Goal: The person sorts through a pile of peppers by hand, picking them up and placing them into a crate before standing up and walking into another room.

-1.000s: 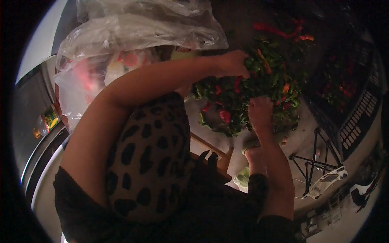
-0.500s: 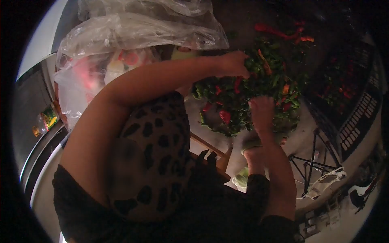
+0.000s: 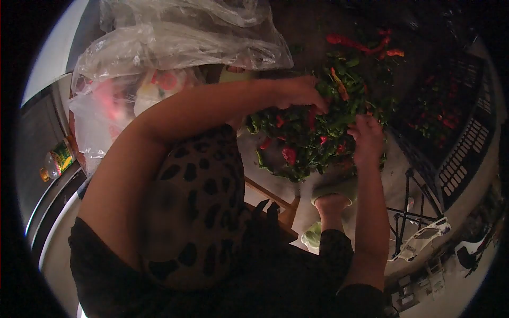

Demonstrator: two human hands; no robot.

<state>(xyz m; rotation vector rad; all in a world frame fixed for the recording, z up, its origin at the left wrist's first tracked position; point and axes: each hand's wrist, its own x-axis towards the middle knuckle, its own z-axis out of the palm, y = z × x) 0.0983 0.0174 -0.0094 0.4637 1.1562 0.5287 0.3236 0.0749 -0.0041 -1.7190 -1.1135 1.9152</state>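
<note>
A heap of green and red peppers [image 3: 302, 153] lies on the dark floor in front of me. My left hand [image 3: 305, 94] reaches in from the left over its upper part, fingers bent downward and apart from the thumb. Coming up from below, my right hand [image 3: 367, 139] is at the heap's right side, its fingers loosely curved and spread among the peppers. A long orange-red pepper [image 3: 339, 85] lies between and beyond the two hands. Dim light hides whether any fingertip touches a pepper.
At right, a dark slotted crate [image 3: 461, 164] holding red and green peppers stands on a black folding frame [image 3: 405, 217]. Clear plastic sheeting [image 3: 196, 47] and bags are at upper left. More red peppers [image 3: 360, 45] lie farther back. A bottle [image 3: 57, 159] is at far left.
My right hand has moved right and slightly up across the heap, its fingers loosening. My left hand stays near the same place, with its fingers reaching lower and more spread.
</note>
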